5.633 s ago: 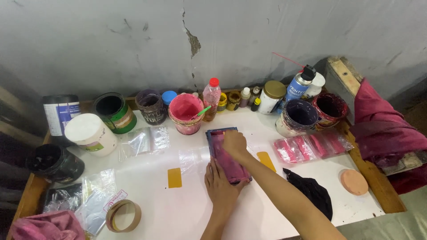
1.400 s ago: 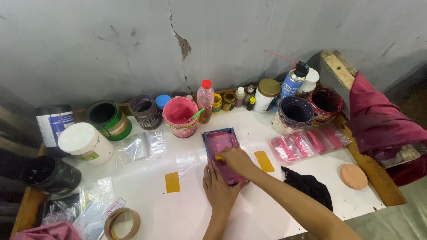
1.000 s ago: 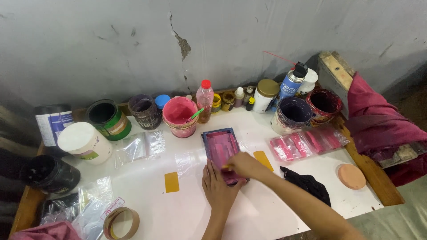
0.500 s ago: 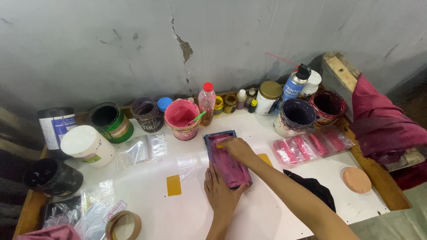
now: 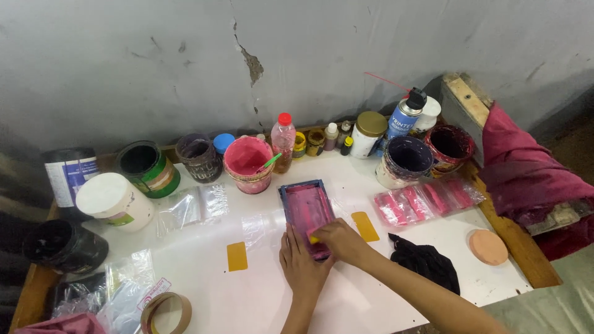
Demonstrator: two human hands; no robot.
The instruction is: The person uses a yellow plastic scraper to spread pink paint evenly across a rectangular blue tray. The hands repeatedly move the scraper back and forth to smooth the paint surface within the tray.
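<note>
Cluttering white table (image 5: 204,291) (cracked grey wall (image 5: 124,68) behind).

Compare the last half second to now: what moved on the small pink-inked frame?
The right hand, gripping a small yellow scraper, slid from the far end of the blue-edged, pink-inked rectangular frame down to its near end. The left hand stayed pressed flat at the frame's near left corner. Frame, pink paint bucket and the two yellow cards on the white table kept their places.

The right hand (image 5: 341,240) hides most of a yellow scraper (image 5: 314,239); a pink cloth (image 5: 65,324) at the table's near-left corner is cut off.
</note>
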